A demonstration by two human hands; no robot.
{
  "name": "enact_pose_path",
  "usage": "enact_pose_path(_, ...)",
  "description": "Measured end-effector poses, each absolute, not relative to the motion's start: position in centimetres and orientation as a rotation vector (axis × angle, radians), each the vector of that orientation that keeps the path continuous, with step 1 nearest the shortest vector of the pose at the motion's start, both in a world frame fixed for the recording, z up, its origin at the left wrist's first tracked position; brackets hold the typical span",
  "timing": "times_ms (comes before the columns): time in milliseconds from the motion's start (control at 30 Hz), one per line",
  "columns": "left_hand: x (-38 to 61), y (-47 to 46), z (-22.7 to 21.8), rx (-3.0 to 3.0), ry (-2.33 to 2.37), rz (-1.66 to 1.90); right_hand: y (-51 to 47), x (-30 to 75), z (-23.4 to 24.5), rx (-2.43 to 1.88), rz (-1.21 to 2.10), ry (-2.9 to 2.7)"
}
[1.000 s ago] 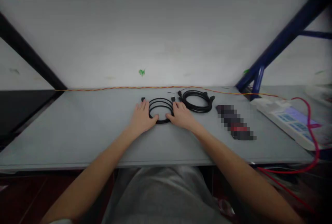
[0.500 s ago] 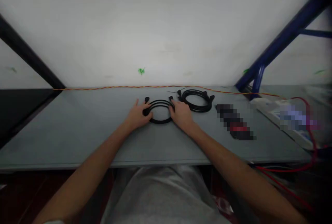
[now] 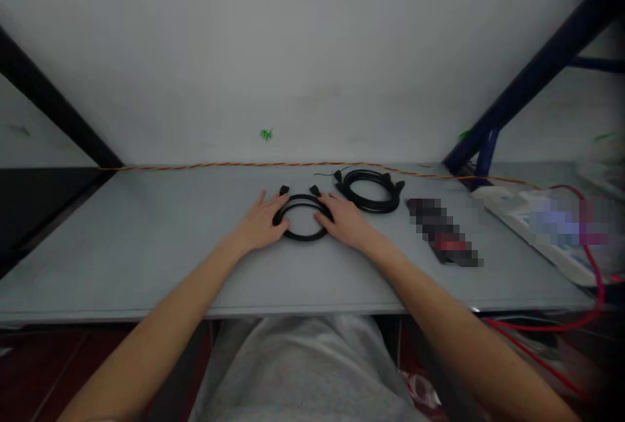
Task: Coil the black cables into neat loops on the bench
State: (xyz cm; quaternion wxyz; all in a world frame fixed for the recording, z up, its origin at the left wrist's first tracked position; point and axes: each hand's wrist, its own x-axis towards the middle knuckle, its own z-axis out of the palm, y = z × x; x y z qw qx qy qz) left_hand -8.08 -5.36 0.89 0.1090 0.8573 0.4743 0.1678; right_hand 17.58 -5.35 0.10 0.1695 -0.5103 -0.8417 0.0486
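Observation:
A coiled black cable (image 3: 303, 237) lies on the grey table (image 3: 146, 246), with its two black connector ends (image 3: 284, 190) sticking out at the far side. My left hand (image 3: 261, 223) rests against the coil's left side, fingertips on the loops. From the right, my right hand (image 3: 346, 220) presses on the opposite side. Part of the coil is hidden under both hands. A second black cable coil (image 3: 371, 208) lies just beyond my right hand, not touching it.
A pixelated dark object with a red patch (image 3: 442, 233) lies right of the coils. A white power strip (image 3: 508, 204) sits at the right, with a red cable (image 3: 598, 298) running off the table edge. A thin twisted orange wire (image 3: 244, 165) follows the table's back edge.
The coil between my hands has shifted slightly toward me and to the right. Its two connector ends have moved closer together. The second coil has not moved.

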Motion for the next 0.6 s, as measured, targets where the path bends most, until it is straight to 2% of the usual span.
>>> enact_pose_path(200, -8.4, -5.3, 1.3, 2.549, 1.308, 0.376, -5.4, 17.6, 0.3, -1.459, 0.184, -2.387)
enact_pose_path(600, -8.6, -5.3, 1.1, 2.578, 1.253, 0.401, -5.6, 16.7, 0.3, -1.552, 0.130, -2.386)
